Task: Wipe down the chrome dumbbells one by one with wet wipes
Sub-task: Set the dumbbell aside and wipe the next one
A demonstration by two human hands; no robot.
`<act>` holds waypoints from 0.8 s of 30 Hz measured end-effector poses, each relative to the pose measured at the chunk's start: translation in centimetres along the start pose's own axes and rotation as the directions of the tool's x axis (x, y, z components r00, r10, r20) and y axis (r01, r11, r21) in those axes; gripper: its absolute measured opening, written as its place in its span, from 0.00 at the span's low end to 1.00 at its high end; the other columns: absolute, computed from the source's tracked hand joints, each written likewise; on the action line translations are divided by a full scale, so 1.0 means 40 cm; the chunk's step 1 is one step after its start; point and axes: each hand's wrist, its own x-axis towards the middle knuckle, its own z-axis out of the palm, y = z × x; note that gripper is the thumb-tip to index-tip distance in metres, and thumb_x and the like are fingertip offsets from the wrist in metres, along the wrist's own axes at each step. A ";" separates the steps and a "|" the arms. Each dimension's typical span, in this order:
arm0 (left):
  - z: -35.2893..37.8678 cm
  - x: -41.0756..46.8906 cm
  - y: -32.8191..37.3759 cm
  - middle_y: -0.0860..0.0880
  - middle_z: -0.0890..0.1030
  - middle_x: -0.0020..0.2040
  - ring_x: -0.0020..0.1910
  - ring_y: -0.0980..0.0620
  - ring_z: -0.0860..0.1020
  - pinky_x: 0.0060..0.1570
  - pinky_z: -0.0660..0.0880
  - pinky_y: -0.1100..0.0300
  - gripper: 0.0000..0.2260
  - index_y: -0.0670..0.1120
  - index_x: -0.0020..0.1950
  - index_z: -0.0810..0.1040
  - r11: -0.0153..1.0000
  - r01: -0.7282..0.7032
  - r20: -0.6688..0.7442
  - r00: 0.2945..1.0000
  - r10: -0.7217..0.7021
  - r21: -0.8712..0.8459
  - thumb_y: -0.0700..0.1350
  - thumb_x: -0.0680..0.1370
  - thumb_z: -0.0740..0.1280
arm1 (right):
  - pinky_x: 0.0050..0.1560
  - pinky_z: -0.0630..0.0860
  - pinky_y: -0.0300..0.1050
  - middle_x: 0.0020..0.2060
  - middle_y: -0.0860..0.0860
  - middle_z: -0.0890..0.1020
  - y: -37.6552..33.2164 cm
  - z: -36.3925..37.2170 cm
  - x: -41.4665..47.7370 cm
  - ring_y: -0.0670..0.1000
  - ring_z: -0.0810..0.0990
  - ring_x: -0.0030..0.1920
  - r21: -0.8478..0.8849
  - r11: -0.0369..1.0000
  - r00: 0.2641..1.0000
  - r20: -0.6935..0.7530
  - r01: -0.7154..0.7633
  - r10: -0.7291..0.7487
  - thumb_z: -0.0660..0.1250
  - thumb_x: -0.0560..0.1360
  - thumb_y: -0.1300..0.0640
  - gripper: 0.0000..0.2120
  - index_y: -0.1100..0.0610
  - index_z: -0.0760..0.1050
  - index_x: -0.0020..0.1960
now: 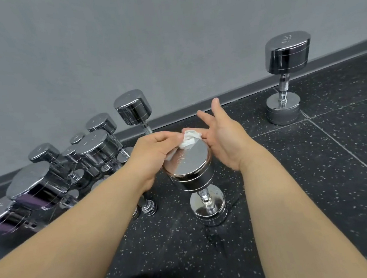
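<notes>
A chrome dumbbell (pixel 191 167) stands upright on the speckled black floor at the centre of the view. My left hand (pixel 154 150) grips a crumpled white wet wipe (pixel 190 139) and holds it on the far edge of the dumbbell's flat top. My right hand (pixel 222 140) is beside the top on the right, fingers straight and spread, with its lower fingers touching the rim near the wipe.
Several chrome dumbbells (pixel 103 145) of different sizes stand clustered at the left along the grey wall (pixel 169 40). One large dumbbell (pixel 286 76) stands alone at the back right near the baseboard. Rubber floor tiles (pixel 315 182) stretch to the right and front.
</notes>
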 end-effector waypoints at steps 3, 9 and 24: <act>-0.006 -0.008 0.005 0.43 0.79 0.33 0.29 0.54 0.73 0.39 0.73 0.59 0.06 0.46 0.39 0.81 0.970 -0.120 -0.031 0.991 0.129 0.209 0.38 0.75 0.70 | 0.61 0.77 0.57 0.65 0.58 0.78 0.015 0.004 -0.009 0.59 0.81 0.61 0.059 0.998 1.000 -0.020 -0.012 0.014 0.44 0.79 0.30 0.35 0.48 0.62 0.77; -0.023 -0.055 0.000 0.57 0.75 0.50 0.46 0.56 0.72 0.45 0.63 0.66 0.13 0.49 0.59 0.82 0.589 -0.350 0.067 0.892 0.447 0.729 0.39 0.78 0.63 | 0.22 0.68 0.32 0.55 0.53 0.83 0.056 0.024 -0.060 0.40 0.78 0.27 0.086 0.996 0.975 -0.221 0.037 -0.017 0.50 0.82 0.37 0.25 0.51 0.74 0.67; 0.047 -0.173 -0.131 0.50 0.71 0.32 0.33 0.49 0.68 0.31 0.61 0.56 0.14 0.43 0.34 0.69 0.997 0.016 -0.404 0.913 -0.048 -0.081 0.43 0.81 0.60 | 0.53 0.75 0.42 0.61 0.47 0.78 0.151 0.178 -0.165 0.45 0.79 0.55 0.054 0.979 0.807 -0.576 0.195 -0.129 0.60 0.82 0.52 0.18 0.47 0.68 0.71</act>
